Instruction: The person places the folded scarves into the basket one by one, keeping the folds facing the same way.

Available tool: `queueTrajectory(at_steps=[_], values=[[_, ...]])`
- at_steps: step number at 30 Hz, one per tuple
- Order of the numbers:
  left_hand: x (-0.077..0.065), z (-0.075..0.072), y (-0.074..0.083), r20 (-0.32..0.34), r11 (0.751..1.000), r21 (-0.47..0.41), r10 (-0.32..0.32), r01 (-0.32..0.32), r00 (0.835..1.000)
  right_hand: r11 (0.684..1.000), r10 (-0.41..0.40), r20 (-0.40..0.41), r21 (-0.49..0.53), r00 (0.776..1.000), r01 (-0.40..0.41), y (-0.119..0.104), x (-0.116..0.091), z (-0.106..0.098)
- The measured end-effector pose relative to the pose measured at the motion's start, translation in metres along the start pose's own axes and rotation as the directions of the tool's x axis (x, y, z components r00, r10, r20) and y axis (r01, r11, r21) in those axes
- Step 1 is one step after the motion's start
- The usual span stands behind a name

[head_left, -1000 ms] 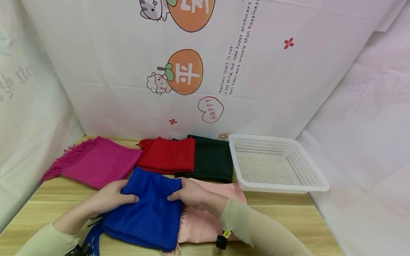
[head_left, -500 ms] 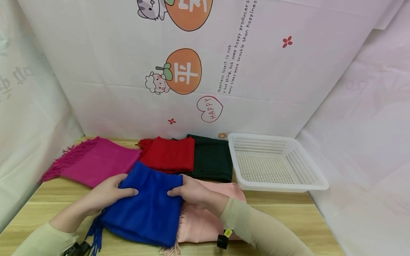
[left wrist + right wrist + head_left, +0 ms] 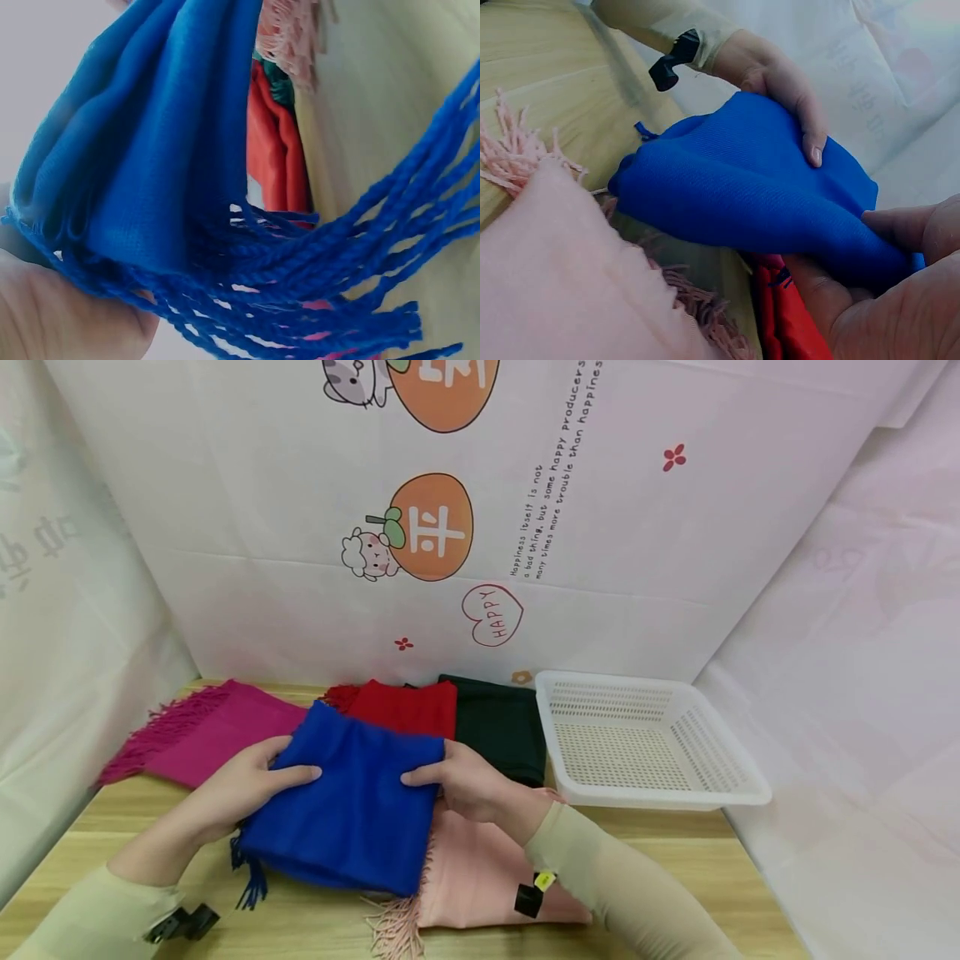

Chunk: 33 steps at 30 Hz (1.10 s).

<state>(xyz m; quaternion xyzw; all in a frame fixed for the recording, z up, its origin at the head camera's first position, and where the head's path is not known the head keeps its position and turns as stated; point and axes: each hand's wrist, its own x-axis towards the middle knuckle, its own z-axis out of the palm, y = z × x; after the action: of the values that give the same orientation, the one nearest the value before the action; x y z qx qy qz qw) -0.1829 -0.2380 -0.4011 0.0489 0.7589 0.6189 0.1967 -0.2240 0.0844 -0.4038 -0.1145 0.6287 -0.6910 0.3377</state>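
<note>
A folded blue scarf (image 3: 352,810) with tassels hangs between my two hands, lifted off the table. My left hand (image 3: 251,781) grips its left side, thumb on top and fingers beneath. On the opposite side my right hand (image 3: 468,781) pinches the far right corner, thumb above. In the left wrist view the blue tassels (image 3: 300,255) trail beside the left hand. The right wrist view shows the scarf's rolled near fold (image 3: 727,202) with both thumbs on it. Below and to the right lies a folded pink scarf (image 3: 487,868), partly covered by my right arm.
At the back lie a magenta scarf (image 3: 225,727), a red scarf (image 3: 412,706) and a dark green scarf (image 3: 498,727), all folded. The blue scarf partly covers the red and magenta ones. A white perforated basket (image 3: 731,799) stands at the back right, with nothing in it.
Both hands have raised the blue scarf and moved it away from me, toward the red scarf. Its near edge has left the table, and more pink fringe shows.
</note>
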Motion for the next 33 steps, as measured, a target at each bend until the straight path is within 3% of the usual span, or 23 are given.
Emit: queueTrajectory(at_steps=[14, 20, 33], values=[[0.006, 0.012, 0.023, -0.002, 0.996, -0.080, 0.050, -0.050, 0.999, 0.994, -0.053, -0.050, -0.095, 0.997, 0.048, -0.032, -0.010, -0.024], [0.014, 0.024, 0.028, 0.031, 0.986, -0.145, 0.091, -0.085, 0.995, 0.991, -0.061, -0.082, -0.125, 0.995, 0.051, -0.041, -0.016, -0.039], [0.030, 0.057, 0.039, 0.056, 0.967, -0.188, 0.184, -0.170, 0.981, 0.976, -0.105, -0.190, -0.209, 0.976, 0.064, -0.054, -0.035, -0.073]])
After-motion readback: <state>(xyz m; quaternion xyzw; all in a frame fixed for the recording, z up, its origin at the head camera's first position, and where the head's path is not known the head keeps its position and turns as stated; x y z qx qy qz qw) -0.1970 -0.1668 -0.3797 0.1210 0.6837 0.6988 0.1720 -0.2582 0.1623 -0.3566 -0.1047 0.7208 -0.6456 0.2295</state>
